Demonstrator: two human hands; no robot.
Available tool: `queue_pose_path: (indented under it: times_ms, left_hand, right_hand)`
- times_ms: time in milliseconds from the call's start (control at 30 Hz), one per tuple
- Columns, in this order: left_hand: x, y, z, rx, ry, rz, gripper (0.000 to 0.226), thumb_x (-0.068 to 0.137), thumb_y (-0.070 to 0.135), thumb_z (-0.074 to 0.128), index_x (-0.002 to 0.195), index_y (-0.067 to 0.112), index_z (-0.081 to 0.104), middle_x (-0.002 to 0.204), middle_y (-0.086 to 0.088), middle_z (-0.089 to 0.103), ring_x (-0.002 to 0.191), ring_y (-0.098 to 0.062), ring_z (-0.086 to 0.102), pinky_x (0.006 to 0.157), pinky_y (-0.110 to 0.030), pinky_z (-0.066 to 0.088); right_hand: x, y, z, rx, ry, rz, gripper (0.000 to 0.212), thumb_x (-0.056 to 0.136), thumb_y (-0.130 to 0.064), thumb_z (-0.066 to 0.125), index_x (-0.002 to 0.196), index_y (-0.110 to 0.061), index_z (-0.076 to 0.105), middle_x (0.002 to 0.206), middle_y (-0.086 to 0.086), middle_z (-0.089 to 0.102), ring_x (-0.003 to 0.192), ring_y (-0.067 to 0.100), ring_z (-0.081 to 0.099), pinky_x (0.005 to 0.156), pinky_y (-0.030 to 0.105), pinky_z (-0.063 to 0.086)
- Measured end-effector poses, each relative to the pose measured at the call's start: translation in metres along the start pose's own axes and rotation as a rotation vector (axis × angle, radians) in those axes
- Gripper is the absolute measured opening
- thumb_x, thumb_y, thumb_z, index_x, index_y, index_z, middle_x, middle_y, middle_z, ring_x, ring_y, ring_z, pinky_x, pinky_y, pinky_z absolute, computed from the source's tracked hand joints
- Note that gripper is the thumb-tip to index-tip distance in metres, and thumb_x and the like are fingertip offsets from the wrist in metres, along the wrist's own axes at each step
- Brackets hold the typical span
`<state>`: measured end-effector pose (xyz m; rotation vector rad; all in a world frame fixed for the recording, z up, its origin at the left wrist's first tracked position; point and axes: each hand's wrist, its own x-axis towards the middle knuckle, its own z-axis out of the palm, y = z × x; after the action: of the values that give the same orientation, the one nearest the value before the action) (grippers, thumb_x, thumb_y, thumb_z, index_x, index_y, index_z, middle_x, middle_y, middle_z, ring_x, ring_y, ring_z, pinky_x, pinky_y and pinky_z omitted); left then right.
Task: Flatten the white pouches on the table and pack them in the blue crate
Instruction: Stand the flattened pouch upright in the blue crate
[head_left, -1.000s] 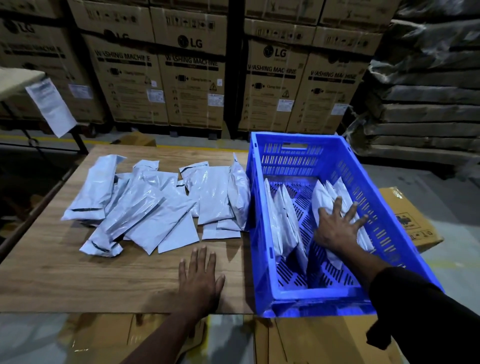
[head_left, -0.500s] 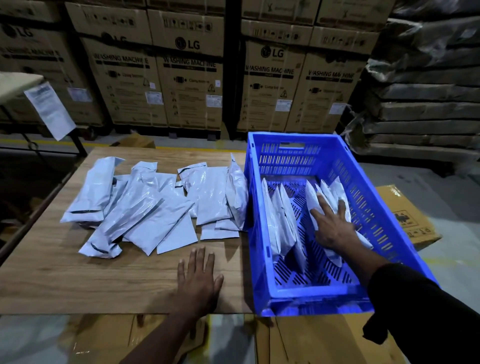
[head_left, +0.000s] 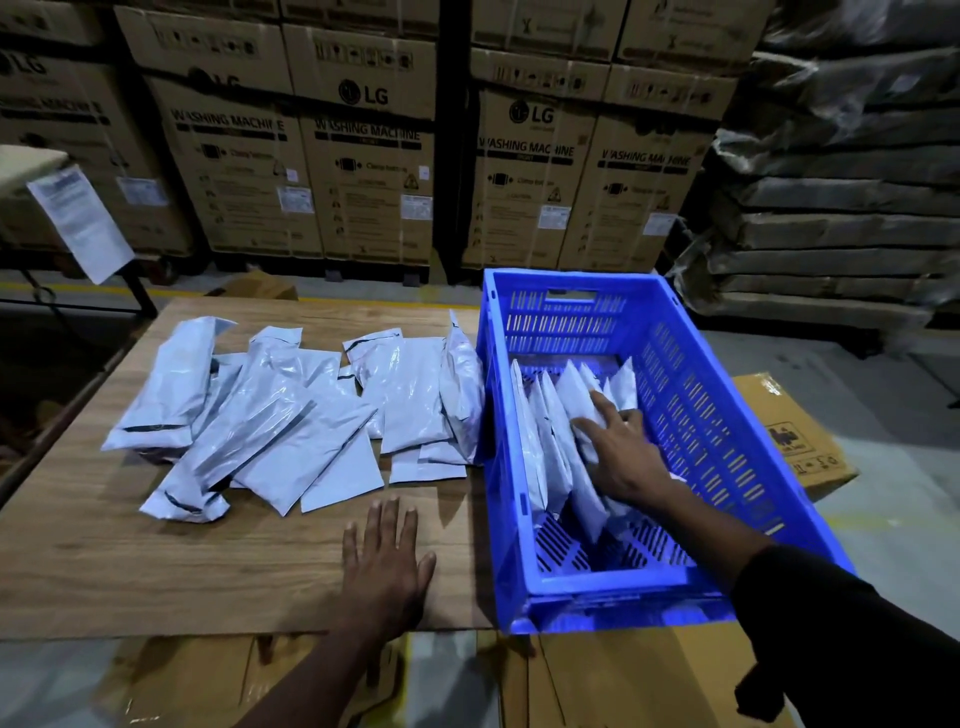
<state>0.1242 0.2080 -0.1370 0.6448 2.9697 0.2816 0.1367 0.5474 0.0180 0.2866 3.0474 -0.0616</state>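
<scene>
Presently, step in hand: packed pouches (head_left: 574, 410) are being pressed into a standing row inside the blue crate (head_left: 727, 431).
Right hand (head_left: 626, 457): laid on the packed pouches with fingers spread straight, nothing gripped.
Left hand (head_left: 384, 564): rested flat on the bench (head_left: 156, 561), fingers extended, empty, well apart from the right hand.
Technique: pressure is best spread through the whole palm, so the row is squared against the crate wall and room is kept for more.
Loose pouches (head_left: 291, 415): heaped overlapping on the bench, just beside the crate's left wall.
Count, crate: roughly six pouches; overlap prevents an exact figure.
Count, bench: about ten pouches, judged loosely.
Count, crates: one.
</scene>
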Motion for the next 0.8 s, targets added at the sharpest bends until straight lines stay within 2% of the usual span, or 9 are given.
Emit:
queue_pose_path:
  times_ms: [100, 200, 300, 400, 467, 533, 600, 733, 800]
  left_hand:
    - [0.000, -0.001, -0.001, -0.016, 0.002, -0.006, 0.069, 0.098, 0.058, 0.029, 0.139, 0.011, 0.060, 0.153, -0.017, 0.047, 0.140, -0.037, 0.042, 0.116, -0.050, 0.004]
    - [0.001, -0.003, 0.000, -0.042, 0.010, -0.007, 0.080, 0.102, 0.061, 0.009, 0.139, 0.011, 0.058, 0.153, -0.018, 0.047, 0.142, -0.034, 0.035, 0.117, -0.051, 0.004]
    - [0.001, -0.002, 0.001, -0.048, 0.015, -0.009, 0.082, 0.102, 0.062, 0.007, 0.139, 0.011, 0.059, 0.153, -0.018, 0.046, 0.143, -0.033, 0.033, 0.117, -0.051, 0.003]
    - [0.001, -0.003, 0.002, -0.050, 0.021, -0.010, 0.083, 0.101, 0.062, 0.006, 0.139, 0.011, 0.060, 0.153, -0.018, 0.047, 0.143, -0.033, 0.034, 0.118, -0.052, 0.004]
    - [0.002, -0.003, 0.002, -0.055, 0.029, -0.013, 0.084, 0.101, 0.062, 0.006, 0.138, 0.011, 0.061, 0.152, -0.017, 0.048, 0.143, -0.033, 0.033, 0.118, -0.052, 0.003]
    - [0.002, -0.004, 0.003, -0.064, 0.036, -0.011, 0.083, 0.101, 0.062, 0.007, 0.138, 0.011, 0.060, 0.152, -0.017, 0.048, 0.142, -0.033, 0.034, 0.118, -0.052, 0.004]
    - [0.001, -0.003, 0.003, -0.076, 0.050, -0.011, 0.081, 0.101, 0.062, 0.007, 0.139, 0.011, 0.058, 0.153, -0.018, 0.047, 0.142, -0.035, 0.038, 0.117, -0.054, 0.008]
    - [0.000, -0.003, 0.002, -0.068, 0.074, -0.001, 0.081, 0.102, 0.061, 0.008, 0.139, 0.010, 0.059, 0.153, -0.019, 0.047, 0.141, -0.037, 0.042, 0.115, -0.057, 0.012]
    - [0.001, -0.003, 0.002, -0.061, 0.085, 0.001, 0.082, 0.102, 0.061, 0.008, 0.138, 0.009, 0.060, 0.153, -0.019, 0.047, 0.142, -0.036, 0.039, 0.116, -0.056, 0.011]
  right_hand:
    - [0.004, -0.022, 0.003, 0.029, -0.006, 0.021, 0.067, 0.083, -0.019, 0.053, 0.145, -0.027, 0.028, 0.163, 0.001, -0.002, 0.133, 0.040, 0.021, 0.085, 0.062, 0.050]
    - [0.003, -0.028, 0.002, 0.052, 0.021, 0.051, 0.083, 0.087, -0.041, 0.046, 0.155, -0.025, 0.003, 0.162, 0.008, -0.008, 0.139, 0.045, 0.015, 0.096, 0.064, 0.044]
    - [-0.003, -0.022, -0.005, 0.063, 0.053, 0.158, 0.079, 0.091, -0.057, 0.048, 0.155, -0.024, 0.013, 0.163, 0.010, -0.005, 0.138, 0.041, 0.016, 0.097, 0.061, 0.043]
    - [-0.003, -0.016, -0.004, 0.076, -0.013, 0.222, 0.083, 0.089, -0.069, 0.046, 0.154, -0.027, 0.017, 0.164, 0.011, -0.008, 0.145, 0.042, 0.005, 0.103, 0.067, 0.033]
    - [-0.002, -0.013, -0.002, 0.138, -0.054, 0.228, 0.078, 0.092, -0.067, 0.045, 0.154, -0.027, 0.021, 0.165, 0.012, -0.007, 0.147, 0.043, -0.002, 0.107, 0.068, 0.026]
    - [-0.001, -0.014, -0.002, 0.211, 0.009, 0.186, 0.066, 0.097, -0.056, 0.045, 0.152, -0.021, 0.032, 0.164, 0.016, 0.004, 0.145, 0.045, 0.004, 0.112, 0.062, 0.023]
    - [0.001, -0.013, -0.004, 0.258, 0.119, 0.167, 0.062, 0.097, -0.046, 0.051, 0.150, -0.017, 0.036, 0.162, 0.018, 0.011, 0.141, 0.045, 0.013, 0.112, 0.058, 0.027]
    - [0.007, -0.005, -0.006, 0.271, 0.082, 0.296, 0.104, 0.083, -0.057, 0.069, 0.158, -0.016, 0.009, 0.161, 0.021, -0.005, 0.143, 0.048, 0.006, 0.109, 0.062, 0.028]
    - [0.007, 0.001, -0.005, 0.288, 0.012, 0.356, 0.110, 0.080, -0.067, 0.066, 0.158, -0.018, 0.006, 0.162, 0.018, 0.002, 0.143, 0.046, 0.007, 0.109, 0.064, 0.025]
